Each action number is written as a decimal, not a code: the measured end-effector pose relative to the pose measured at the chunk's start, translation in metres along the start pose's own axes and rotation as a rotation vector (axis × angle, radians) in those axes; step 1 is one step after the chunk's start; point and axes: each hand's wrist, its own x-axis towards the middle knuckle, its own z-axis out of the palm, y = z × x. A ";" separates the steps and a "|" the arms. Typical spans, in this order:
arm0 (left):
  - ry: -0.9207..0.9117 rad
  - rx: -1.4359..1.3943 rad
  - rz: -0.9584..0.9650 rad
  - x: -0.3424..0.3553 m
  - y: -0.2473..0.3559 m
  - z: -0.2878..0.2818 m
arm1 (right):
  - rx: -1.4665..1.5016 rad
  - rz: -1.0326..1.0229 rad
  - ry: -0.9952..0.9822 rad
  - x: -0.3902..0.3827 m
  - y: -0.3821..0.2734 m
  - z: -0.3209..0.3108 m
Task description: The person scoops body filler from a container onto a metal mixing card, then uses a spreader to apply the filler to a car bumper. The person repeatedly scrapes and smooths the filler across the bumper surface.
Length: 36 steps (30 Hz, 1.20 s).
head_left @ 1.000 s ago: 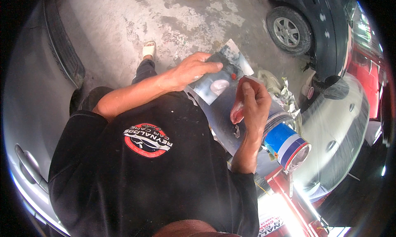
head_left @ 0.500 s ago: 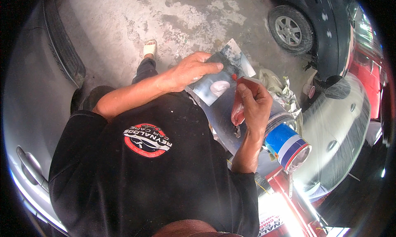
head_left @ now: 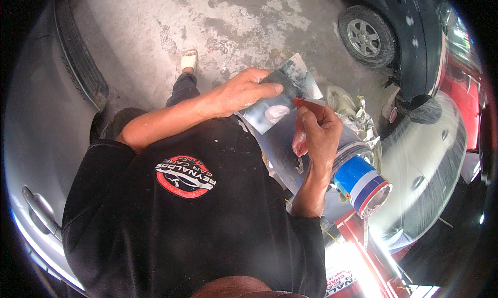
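Note:
My left hand (head_left: 248, 92) grips a flat, grey-stained board (head_left: 296, 71) by its edge, thumb on top. A smooth mound of pale pink paste (head_left: 276, 113) lies on the board. Closed around a soft red tube (head_left: 300, 143), my right hand (head_left: 322, 128) pinches it near its upper end. The tube's red tip meets the board's right side, close to the paste; whether anything is coming out is too small to tell. Beside my right wrist, a blue and white can (head_left: 358, 180) lies tilted, its round end toward the lower right.
Beneath my hands is a cluttered surface (head_left: 282, 158), with crumpled paper and plastic (head_left: 358, 116) on its far side. A plastic-covered car part (head_left: 430, 163) stands at right. A dark car's wheel (head_left: 364, 39) is at far right, and a silver car (head_left: 36, 142) is at left.
The board and my left hand have shifted slightly right and nearer. The tube has turned a little more upright in my right hand, its tip still at the board.

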 end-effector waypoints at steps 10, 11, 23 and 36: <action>-0.044 -0.032 -0.002 0.004 -0.004 -0.002 | 0.048 -0.025 0.039 -0.002 0.001 0.002; -0.048 -0.082 -0.012 0.004 -0.002 0.000 | 0.081 -0.008 0.043 -0.003 0.002 0.002; -0.065 0.203 0.066 0.013 0.004 0.005 | 0.049 -0.006 0.156 -0.011 0.009 -0.001; -0.093 0.185 0.040 0.023 -0.002 0.016 | -0.640 -0.461 0.547 -0.014 0.030 0.009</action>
